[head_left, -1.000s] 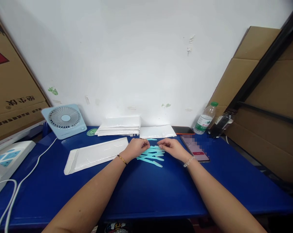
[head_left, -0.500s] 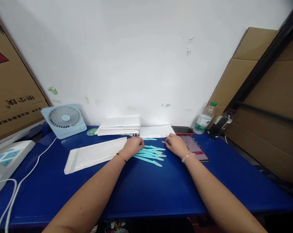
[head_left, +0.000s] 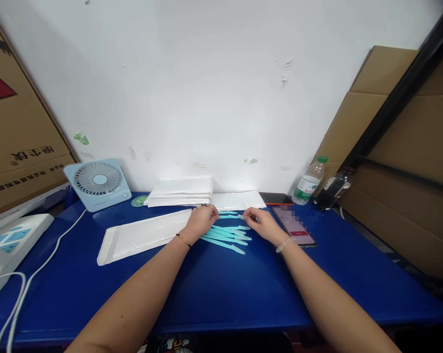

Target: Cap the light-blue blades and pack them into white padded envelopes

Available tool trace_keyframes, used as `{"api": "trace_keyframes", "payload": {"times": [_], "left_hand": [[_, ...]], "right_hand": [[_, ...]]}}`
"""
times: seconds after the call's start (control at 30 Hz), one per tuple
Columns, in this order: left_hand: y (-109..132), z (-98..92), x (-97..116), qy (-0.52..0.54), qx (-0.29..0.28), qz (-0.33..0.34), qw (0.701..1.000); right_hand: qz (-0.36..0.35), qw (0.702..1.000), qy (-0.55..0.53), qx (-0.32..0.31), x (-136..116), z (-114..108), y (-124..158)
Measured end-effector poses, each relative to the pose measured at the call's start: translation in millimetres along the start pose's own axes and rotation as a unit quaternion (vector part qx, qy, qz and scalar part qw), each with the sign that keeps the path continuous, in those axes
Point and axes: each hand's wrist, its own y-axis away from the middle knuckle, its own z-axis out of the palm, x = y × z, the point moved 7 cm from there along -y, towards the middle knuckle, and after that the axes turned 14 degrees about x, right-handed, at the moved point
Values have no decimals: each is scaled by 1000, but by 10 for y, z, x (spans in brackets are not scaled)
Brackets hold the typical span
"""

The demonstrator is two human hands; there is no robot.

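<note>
My left hand point(head_left: 202, 220) pinches a turquoise eyebrow razor point(head_left: 229, 216), its blade end pointing right. My right hand point(head_left: 262, 224) has thumb and forefinger closed on a small clear cap point(head_left: 242, 217) at the razor's tip. Whether the cap is on the blade or just touching it, I cannot tell. Several more turquoise razors point(head_left: 227, 235) lie fanned on the table just below, their handle ends partly hidden by my left hand. Another razor lies behind the held one. A long white padded envelope point(head_left: 144, 235) lies left of my left hand.
White envelopes point(head_left: 179, 191) are stacked against the wall, with another white packet point(head_left: 238, 200) beside them. A phone point(head_left: 295, 225) lies by my right wrist, a dark phone point(head_left: 276, 198) behind. Bottles point(head_left: 307, 184) stand at right, a blue fan point(head_left: 99, 181) and power strip point(head_left: 15, 245) at left.
My right hand has moved left with the clear cap, up to the razor's tip. The razor in my left hand has shifted up, away from the fanned pile.
</note>
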Motion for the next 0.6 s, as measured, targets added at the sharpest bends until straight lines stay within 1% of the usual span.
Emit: {"api": "trace_keyframes", "payload": {"times": [0.2, 0.27, 0.4, 0.5, 0.6], "left_hand": [[10, -46, 111, 22, 2, 25, 999], [14, -59, 116, 33, 0, 15, 999], [11, -53, 57, 60, -4, -19, 998], [2, -17, -5, 85, -5, -39, 996], [-2, 22, -32, 109, -9, -51, 993]], "right_hand": [[-16, 1000, -19, -10, -129, 56, 17], [-10, 1000, -23, -2, -114, 31, 17], [19, 999, -28, 40, 11, -90, -6], [28, 998, -32, 37, 60, -102, -10], [26, 999, -40, 25, 11, -50, -1]]}}
